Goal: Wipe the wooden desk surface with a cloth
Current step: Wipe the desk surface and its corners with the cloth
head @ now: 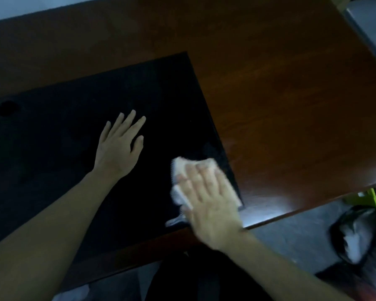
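We see a desk [280, 94] of reddish-brown wood with visible grain; its finish is smooth and glossy, with a bright reflection near the front edge. On it lies a black mat [74, 137], matt and even. The cloth [182, 168] looks white, soft and crumpled, maybe paper; we cannot tell. Below the desk, a black bag [352, 231] looks like shiny thin plastic.

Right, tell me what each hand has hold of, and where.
The right hand presses a white cloth flat under straight fingers, covering its middle, not gripping it. The left hand rests flat on the black mat, holding nothing.
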`<state>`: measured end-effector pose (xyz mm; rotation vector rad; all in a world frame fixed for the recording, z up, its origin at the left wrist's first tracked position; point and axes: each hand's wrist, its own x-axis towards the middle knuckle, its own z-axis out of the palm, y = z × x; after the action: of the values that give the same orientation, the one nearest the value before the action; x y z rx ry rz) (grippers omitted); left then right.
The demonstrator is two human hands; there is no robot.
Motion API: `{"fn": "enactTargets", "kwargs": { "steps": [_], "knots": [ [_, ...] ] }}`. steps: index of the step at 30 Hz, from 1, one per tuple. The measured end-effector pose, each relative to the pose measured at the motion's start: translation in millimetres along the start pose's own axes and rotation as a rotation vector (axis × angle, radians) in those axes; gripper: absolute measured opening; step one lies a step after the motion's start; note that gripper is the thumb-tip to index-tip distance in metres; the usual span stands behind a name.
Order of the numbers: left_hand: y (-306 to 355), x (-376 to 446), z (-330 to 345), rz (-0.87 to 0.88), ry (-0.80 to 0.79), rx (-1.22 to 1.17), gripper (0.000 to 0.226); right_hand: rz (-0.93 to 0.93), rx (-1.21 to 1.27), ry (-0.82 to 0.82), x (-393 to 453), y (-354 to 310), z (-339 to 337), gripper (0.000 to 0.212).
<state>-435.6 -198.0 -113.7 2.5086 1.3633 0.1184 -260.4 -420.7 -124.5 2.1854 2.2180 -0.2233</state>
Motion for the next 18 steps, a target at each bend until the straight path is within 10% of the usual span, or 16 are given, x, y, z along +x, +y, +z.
{"fn": "enactTargets", "kwargs": {
  "steps": [5, 12, 18],
  "knots": [
    [-9, -18, -1, -0.049, 0.004, 0.011, 0.055, -0.216, -0.022, -0.028, -11, -9, 0, 0.076],
    [-20, -51, 0, -0.152, 0.022, 0.02, 0.052, -0.065, -0.091, -0.042, -57, 95, -7, 0.065],
    [-39, -85, 0, -0.198, 0.073, -0.002, 0.051, -0.151, -0.052, -0.003, -17, -14, 7, 0.071]
  ]
}}
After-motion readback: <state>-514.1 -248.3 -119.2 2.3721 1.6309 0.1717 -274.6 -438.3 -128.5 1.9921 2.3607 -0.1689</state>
